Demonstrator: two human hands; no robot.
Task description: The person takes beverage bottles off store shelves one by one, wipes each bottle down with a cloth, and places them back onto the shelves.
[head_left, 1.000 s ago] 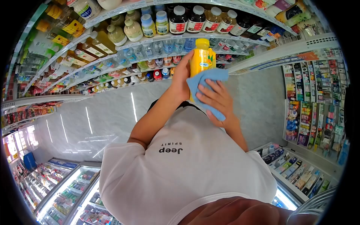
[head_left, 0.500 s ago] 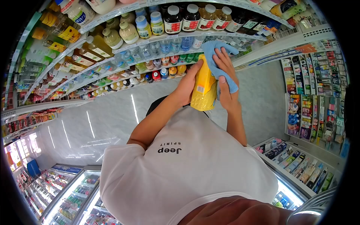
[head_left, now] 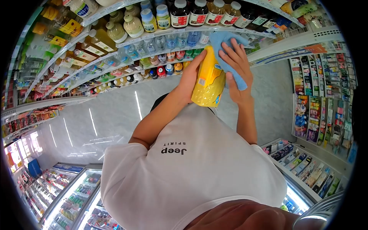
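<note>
A yellow bottle (head_left: 207, 86) with a barcode and a faceted lower part is tilted in front of my chest, its lower end towards me. My left hand (head_left: 188, 78) grips it along its left side, thumb reaching up along it. A blue cloth (head_left: 224, 42) lies over the upper right part of the bottle and hides its top. My right hand (head_left: 238, 69) holds the cloth, fingers stretched over it and the thumb lower down. A fold of cloth hangs below the right fingers.
Curved shelves of bottled drinks (head_left: 180, 19) stand just in front of my hands. A grey tiled floor (head_left: 115, 103) lies below. Racks of small packages (head_left: 322, 96) stand at right, and lit glass-door coolers (head_left: 73, 199) behind me at left.
The bottle has turned slightly, so more of its blue lettering shows. My right hand has shifted up and right with the cloth, while my left hand keeps its grip.
</note>
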